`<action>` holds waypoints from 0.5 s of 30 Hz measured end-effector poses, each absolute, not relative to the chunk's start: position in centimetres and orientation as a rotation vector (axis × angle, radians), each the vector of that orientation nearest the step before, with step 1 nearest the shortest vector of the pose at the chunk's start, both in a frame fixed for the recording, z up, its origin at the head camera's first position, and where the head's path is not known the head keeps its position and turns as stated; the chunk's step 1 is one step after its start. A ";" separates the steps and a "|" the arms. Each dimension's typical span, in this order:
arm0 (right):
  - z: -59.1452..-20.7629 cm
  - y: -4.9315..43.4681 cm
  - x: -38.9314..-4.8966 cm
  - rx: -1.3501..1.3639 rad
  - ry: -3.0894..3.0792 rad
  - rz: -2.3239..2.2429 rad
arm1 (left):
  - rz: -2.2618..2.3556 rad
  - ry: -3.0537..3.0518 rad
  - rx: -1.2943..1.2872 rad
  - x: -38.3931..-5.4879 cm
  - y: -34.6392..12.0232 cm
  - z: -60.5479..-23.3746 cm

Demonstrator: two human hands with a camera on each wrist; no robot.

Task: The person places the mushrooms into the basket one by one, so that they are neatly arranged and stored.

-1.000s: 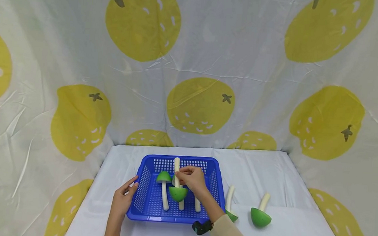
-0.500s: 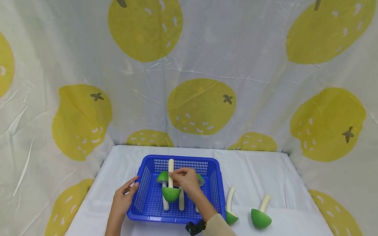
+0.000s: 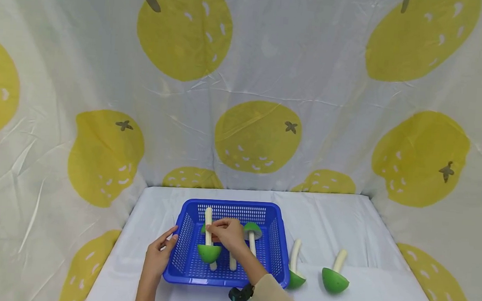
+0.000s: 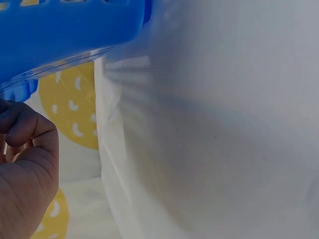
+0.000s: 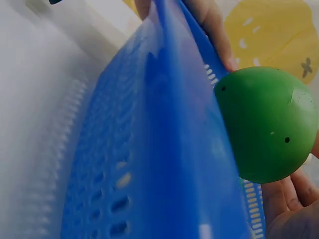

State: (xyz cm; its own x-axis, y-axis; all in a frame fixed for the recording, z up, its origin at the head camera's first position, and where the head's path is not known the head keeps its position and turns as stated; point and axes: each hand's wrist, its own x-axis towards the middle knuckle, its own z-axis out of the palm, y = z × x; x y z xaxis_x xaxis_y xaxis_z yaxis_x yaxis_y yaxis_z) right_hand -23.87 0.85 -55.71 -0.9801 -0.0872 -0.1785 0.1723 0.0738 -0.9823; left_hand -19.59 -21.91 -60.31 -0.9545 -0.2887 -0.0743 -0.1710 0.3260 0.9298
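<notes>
In the head view my right hand (image 3: 227, 236) pinches the pale stem of a toy mushroom (image 3: 208, 253) and holds it cap-down over the left part of a blue plastic basket (image 3: 224, 283). Its green, dotted half-round cap (image 5: 269, 127) shows large in the right wrist view. My left hand (image 3: 158, 255) holds the basket's left rim, with fingers and thumb at the edge. Inside the basket, one toy mushroom (image 3: 252, 236) lies at the right with its cap away from me. Two more stems (image 3: 232, 263) show at the left and middle, their caps largely hidden.
Right of the basket, two more toy mushrooms lie on the white tablecloth (image 3: 368, 232): one (image 3: 296, 280) close to the basket wall, another (image 3: 335, 280) farther right. A curtain (image 3: 333, 128) printed with yellow fruit surrounds the table at the back and sides.
My right hand has carried the upside-down toy mushroom leftward and slightly nearer me, from the basket's middle. The right-hand mushroom in the basket is uncovered. My left hand stays at the rim.
</notes>
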 end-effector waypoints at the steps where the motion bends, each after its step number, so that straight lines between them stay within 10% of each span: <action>1: -55.8 0.5 -23.8 0.078 2.154 -2.016 | -1.715 -2.469 0.431 -19.6 -21.9 -60.3; 15: -57.2 -2.2 -23.3 0.114 2.154 -2.045 | -1.757 -2.439 0.429 -19.6 -21.9 -60.6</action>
State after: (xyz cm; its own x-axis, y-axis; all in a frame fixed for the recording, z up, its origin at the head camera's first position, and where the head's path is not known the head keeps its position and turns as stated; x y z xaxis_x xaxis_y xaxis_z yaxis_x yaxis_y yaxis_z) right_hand -23.34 -2.17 -57.23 -0.9828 -0.0609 -0.1746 0.1712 0.0569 -0.9836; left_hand -19.62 -21.91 -60.62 -0.9546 -0.2872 -0.0789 -0.1659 0.2927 0.9417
